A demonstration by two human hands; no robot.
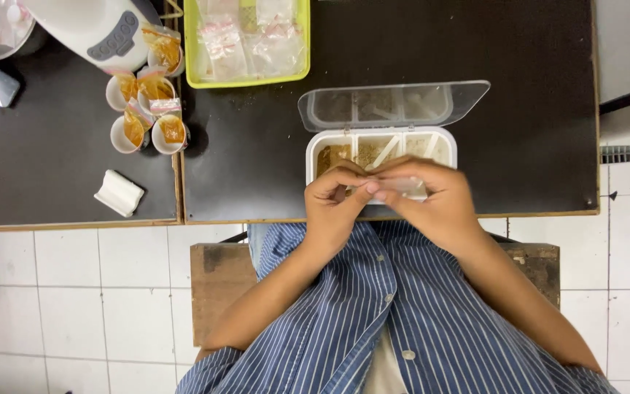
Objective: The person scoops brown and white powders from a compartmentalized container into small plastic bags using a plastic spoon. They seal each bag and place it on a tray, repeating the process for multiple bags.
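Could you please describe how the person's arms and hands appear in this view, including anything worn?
Both hands, left hand and right hand, are bare: no gloves, rings or watch visible. The blue-and-white pinstriped button shirt has sleeves rolled up above the elbows, forearms uncovered.

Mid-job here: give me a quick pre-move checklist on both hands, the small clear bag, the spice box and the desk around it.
1. Small clear bag pinched by left hand and right hand: ok.
2. Bag open or sealed: cannot tell, fingers cover it.
3. Compartment box lid flipped open, standing behind the box: ok.
4. Box flat on the dark desk, near the front edge: ok.
5. Green tray of plastic packets apart from the hands: ok.
6. Paper cups with orange filling upright: ok.
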